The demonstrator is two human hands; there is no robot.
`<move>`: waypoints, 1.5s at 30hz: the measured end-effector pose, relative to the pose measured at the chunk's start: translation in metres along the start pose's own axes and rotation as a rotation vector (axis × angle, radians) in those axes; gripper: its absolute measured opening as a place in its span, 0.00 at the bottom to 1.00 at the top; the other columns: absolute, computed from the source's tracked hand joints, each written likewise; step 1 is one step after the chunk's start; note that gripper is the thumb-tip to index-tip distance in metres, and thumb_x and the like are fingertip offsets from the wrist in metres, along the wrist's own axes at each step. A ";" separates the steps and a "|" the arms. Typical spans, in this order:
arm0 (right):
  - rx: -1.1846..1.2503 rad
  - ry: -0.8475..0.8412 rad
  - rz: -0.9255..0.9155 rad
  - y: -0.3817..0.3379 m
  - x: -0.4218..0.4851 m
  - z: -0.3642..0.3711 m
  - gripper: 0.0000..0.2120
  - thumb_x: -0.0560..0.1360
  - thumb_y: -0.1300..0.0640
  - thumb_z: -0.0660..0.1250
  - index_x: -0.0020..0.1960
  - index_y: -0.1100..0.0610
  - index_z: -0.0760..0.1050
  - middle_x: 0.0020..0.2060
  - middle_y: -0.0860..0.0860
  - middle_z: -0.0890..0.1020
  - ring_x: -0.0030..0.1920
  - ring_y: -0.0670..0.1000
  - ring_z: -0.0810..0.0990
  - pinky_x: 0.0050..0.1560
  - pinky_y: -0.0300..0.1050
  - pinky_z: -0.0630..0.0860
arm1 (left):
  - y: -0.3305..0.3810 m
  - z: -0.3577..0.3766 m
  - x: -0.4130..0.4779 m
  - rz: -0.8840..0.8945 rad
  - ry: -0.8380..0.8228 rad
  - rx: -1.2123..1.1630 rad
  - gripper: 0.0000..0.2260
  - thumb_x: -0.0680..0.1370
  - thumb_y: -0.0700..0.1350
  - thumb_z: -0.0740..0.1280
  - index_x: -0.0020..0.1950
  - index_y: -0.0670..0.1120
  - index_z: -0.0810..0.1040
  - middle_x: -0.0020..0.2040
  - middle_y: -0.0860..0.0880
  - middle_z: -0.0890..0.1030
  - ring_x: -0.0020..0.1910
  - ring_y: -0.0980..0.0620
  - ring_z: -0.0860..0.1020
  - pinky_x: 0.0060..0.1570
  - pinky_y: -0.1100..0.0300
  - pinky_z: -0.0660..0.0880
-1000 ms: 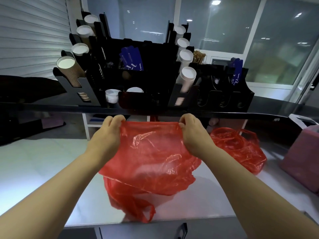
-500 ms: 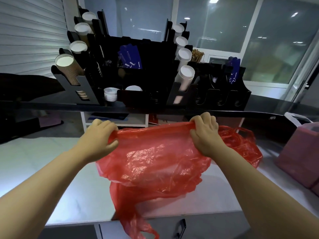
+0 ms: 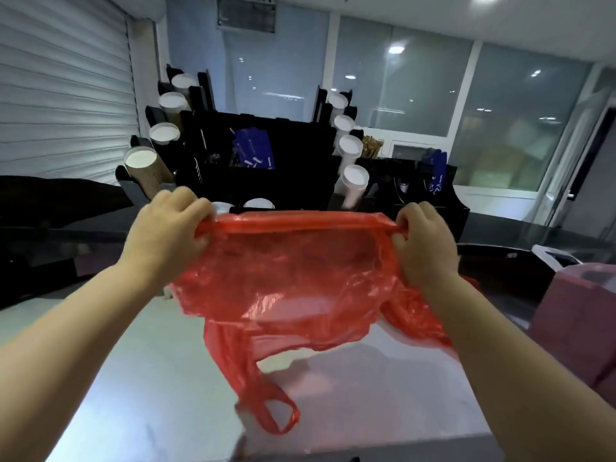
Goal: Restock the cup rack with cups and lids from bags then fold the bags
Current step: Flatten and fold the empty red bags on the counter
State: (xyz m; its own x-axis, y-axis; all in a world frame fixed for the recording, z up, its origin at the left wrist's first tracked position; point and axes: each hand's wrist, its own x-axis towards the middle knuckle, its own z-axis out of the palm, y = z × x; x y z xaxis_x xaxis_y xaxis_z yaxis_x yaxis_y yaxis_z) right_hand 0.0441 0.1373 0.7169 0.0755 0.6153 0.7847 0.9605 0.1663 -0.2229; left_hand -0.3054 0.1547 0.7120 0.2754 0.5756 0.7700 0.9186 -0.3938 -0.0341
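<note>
— What differs from a moment ago?
— The hands are wider apart and higher; the red bag [image 3: 283, 278] is stretched taut.
— Its orientation?
— Long axis left-right, handles dangling above the table [image 3: 133, 378]. Left hand [image 3: 170, 231] and right hand [image 3: 423, 245] each grip a top corner.

Left hand [image 3: 168, 233]: fist clenched on one end of the red bag [image 3: 286, 278].
Right hand [image 3: 423, 243]: gripping the other end, bag edge stretched taut between.
Bag handle [image 3: 276, 415]: dangling over the steel counter [image 3: 150, 378].
Cup rack [image 3: 293, 168]: behind, stacked cups [image 3: 141, 165].
</note>
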 end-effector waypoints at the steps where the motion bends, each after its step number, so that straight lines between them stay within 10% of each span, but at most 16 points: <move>1: -0.076 -0.174 0.019 -0.001 -0.002 0.002 0.05 0.71 0.63 0.66 0.45 0.58 0.73 0.44 0.55 0.75 0.42 0.59 0.74 0.39 0.46 0.65 | 0.000 0.004 -0.003 -0.002 -0.169 0.077 0.11 0.68 0.44 0.70 0.50 0.45 0.78 0.45 0.44 0.76 0.43 0.39 0.76 0.37 0.50 0.73; 3: -0.192 -0.352 0.045 -0.001 -0.009 0.006 0.05 0.72 0.60 0.65 0.45 0.53 0.70 0.47 0.53 0.77 0.46 0.60 0.77 0.42 0.47 0.67 | 0.001 0.010 -0.012 -0.019 -0.361 0.149 0.11 0.69 0.45 0.70 0.51 0.49 0.79 0.46 0.48 0.78 0.47 0.41 0.78 0.40 0.51 0.75; 14: -0.070 -0.193 0.174 0.004 -0.014 -0.003 0.05 0.75 0.59 0.65 0.50 0.54 0.74 0.44 0.50 0.75 0.44 0.55 0.75 0.43 0.47 0.67 | 0.007 0.013 -0.014 -0.102 0.013 0.060 0.08 0.66 0.42 0.66 0.40 0.43 0.83 0.39 0.45 0.81 0.39 0.38 0.76 0.35 0.48 0.74; 21: -0.061 0.210 0.176 0.010 -0.006 -0.013 0.05 0.75 0.59 0.66 0.50 0.59 0.76 0.49 0.57 0.74 0.50 0.61 0.72 0.47 0.53 0.68 | 0.042 0.025 0.005 -0.273 0.061 -0.104 0.06 0.72 0.39 0.69 0.48 0.43 0.82 0.43 0.46 0.67 0.36 0.43 0.70 0.32 0.53 0.67; 28: -0.018 0.561 -0.154 0.003 -0.021 -0.048 0.03 0.69 0.63 0.66 0.41 0.61 0.75 0.37 0.55 0.76 0.36 0.56 0.75 0.38 0.47 0.68 | 0.062 0.043 0.037 -0.287 0.042 -0.304 0.12 0.76 0.42 0.66 0.58 0.47 0.79 0.51 0.44 0.77 0.48 0.39 0.76 0.44 0.47 0.74; 36: 0.155 -0.046 -0.436 -0.047 -0.059 -0.017 0.10 0.71 0.50 0.68 0.44 0.57 0.79 0.40 0.51 0.79 0.38 0.56 0.78 0.35 0.53 0.75 | 0.042 0.049 -0.014 -0.328 -0.257 -0.338 0.14 0.77 0.53 0.66 0.61 0.50 0.75 0.49 0.50 0.78 0.47 0.49 0.77 0.43 0.54 0.73; 45: 0.483 -0.648 -0.048 -0.099 -0.121 0.053 0.20 0.74 0.55 0.72 0.65 0.54 0.75 0.55 0.48 0.81 0.54 0.45 0.78 0.60 0.40 0.74 | 0.048 0.049 -0.102 -0.115 -0.604 -0.519 0.21 0.71 0.50 0.73 0.62 0.57 0.72 0.56 0.61 0.69 0.46 0.63 0.75 0.43 0.67 0.74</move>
State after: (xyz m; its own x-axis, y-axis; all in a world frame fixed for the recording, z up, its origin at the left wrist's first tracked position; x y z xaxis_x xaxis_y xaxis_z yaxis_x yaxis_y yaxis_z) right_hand -0.0741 0.0873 0.6129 -0.2751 0.8986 0.3419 0.7262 0.4273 -0.5386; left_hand -0.2751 0.1118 0.6010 0.4290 0.8628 0.2675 0.7426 -0.5055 0.4394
